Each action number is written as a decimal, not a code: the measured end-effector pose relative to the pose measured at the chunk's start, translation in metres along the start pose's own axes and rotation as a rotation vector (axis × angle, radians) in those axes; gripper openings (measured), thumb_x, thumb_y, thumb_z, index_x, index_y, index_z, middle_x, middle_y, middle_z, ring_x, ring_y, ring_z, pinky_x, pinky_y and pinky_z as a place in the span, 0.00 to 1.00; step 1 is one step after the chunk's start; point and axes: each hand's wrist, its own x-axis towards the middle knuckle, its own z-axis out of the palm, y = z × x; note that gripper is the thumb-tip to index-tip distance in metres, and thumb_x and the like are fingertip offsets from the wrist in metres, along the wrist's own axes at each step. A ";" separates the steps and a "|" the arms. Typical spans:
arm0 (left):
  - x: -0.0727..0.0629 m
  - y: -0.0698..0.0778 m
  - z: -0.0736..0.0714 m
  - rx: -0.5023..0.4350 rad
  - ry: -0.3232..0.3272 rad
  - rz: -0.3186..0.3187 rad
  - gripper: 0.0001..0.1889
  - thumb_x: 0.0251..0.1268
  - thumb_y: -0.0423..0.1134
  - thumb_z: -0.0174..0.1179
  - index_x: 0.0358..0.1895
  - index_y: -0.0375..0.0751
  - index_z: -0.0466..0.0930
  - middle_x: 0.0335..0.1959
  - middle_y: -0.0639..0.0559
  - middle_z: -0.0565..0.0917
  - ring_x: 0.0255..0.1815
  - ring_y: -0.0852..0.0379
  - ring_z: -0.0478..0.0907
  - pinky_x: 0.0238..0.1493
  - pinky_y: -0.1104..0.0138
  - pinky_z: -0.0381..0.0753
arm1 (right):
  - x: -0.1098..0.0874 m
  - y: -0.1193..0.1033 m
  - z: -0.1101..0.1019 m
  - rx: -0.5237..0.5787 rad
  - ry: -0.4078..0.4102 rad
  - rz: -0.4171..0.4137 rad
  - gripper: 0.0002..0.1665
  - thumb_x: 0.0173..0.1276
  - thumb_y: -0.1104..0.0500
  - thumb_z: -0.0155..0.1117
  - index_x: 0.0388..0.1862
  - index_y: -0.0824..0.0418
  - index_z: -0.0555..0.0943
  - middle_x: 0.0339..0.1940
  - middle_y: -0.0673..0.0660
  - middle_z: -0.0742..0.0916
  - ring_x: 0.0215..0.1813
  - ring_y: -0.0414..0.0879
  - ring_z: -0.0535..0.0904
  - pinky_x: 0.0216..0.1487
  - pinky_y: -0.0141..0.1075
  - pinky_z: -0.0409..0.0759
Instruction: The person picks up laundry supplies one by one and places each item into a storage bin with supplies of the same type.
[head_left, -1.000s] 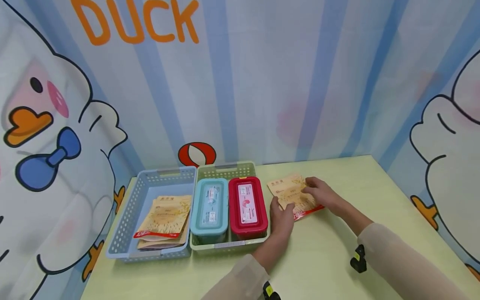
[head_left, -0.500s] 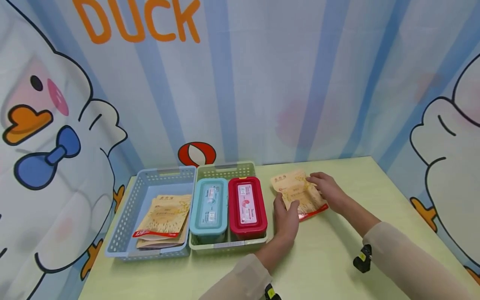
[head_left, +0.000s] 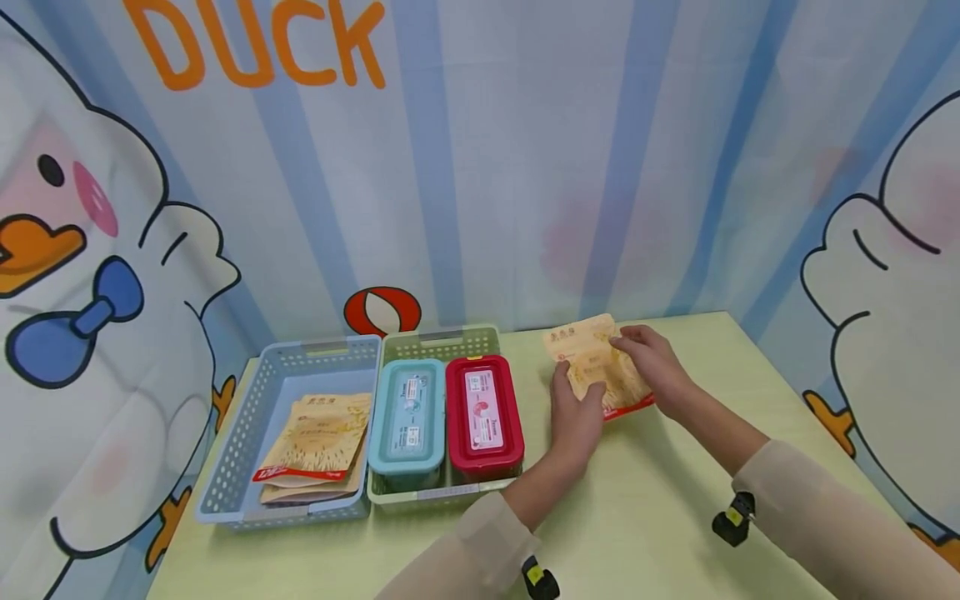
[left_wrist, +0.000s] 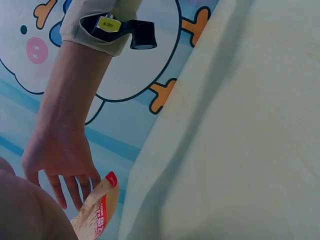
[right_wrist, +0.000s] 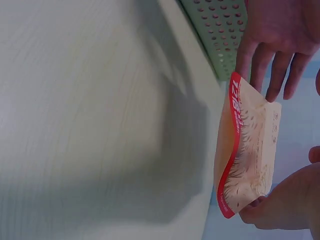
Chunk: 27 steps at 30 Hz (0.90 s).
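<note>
Both hands hold a flat beige packet with a red strip along its near edge. It is raised above the table and tilted, as its shadow in the right wrist view suggests. My left hand grips its left side, thumb in front, with the fingers partly behind it. On the right edge, my right hand pinches it. In the right wrist view the packet's red strip faces the camera between the two hands. Similar beige packets lie stacked in a blue basket at left.
Beside the blue basket stands a green basket with a turquoise-lidded box and a red-lidded box. They sit on a pale yellow-green table. A curtain with duck drawings hangs behind.
The packet has risen off the table and tilted up, with both hands moving up slightly along with it. The baskets and boxes keep their places; the view has shifted a little.
</note>
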 end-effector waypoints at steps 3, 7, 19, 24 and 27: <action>0.001 0.011 -0.004 -0.001 -0.012 0.001 0.36 0.77 0.44 0.58 0.83 0.43 0.58 0.83 0.46 0.62 0.84 0.44 0.56 0.81 0.47 0.59 | -0.002 -0.006 0.003 0.009 0.044 -0.020 0.39 0.85 0.50 0.53 0.83 0.70 0.58 0.81 0.72 0.66 0.83 0.67 0.58 0.81 0.63 0.56; 0.003 0.024 -0.011 -0.014 -0.022 -0.015 0.36 0.77 0.46 0.58 0.83 0.48 0.57 0.82 0.47 0.63 0.84 0.42 0.57 0.79 0.47 0.64 | -0.004 -0.015 0.006 0.032 0.101 -0.047 0.37 0.84 0.50 0.54 0.82 0.69 0.61 0.80 0.71 0.68 0.82 0.66 0.61 0.80 0.62 0.58; 0.008 0.053 -0.026 0.013 -0.072 -0.015 0.36 0.77 0.50 0.59 0.83 0.51 0.58 0.83 0.50 0.63 0.84 0.44 0.58 0.77 0.46 0.68 | -0.006 -0.032 0.006 0.076 0.117 -0.085 0.36 0.83 0.52 0.56 0.82 0.67 0.62 0.80 0.70 0.69 0.81 0.65 0.61 0.81 0.62 0.58; 0.012 0.066 -0.035 0.026 -0.105 -0.014 0.35 0.78 0.50 0.58 0.83 0.48 0.60 0.83 0.49 0.63 0.83 0.43 0.60 0.77 0.46 0.68 | -0.009 -0.038 0.006 0.128 0.111 -0.085 0.37 0.83 0.51 0.56 0.82 0.67 0.62 0.80 0.69 0.68 0.81 0.65 0.60 0.81 0.61 0.56; 0.019 0.074 -0.045 0.033 -0.131 -0.017 0.34 0.79 0.51 0.58 0.82 0.49 0.61 0.82 0.50 0.63 0.81 0.45 0.63 0.76 0.46 0.69 | -0.010 -0.044 0.006 0.196 0.101 -0.080 0.37 0.84 0.50 0.54 0.82 0.67 0.61 0.80 0.68 0.67 0.81 0.64 0.59 0.81 0.62 0.55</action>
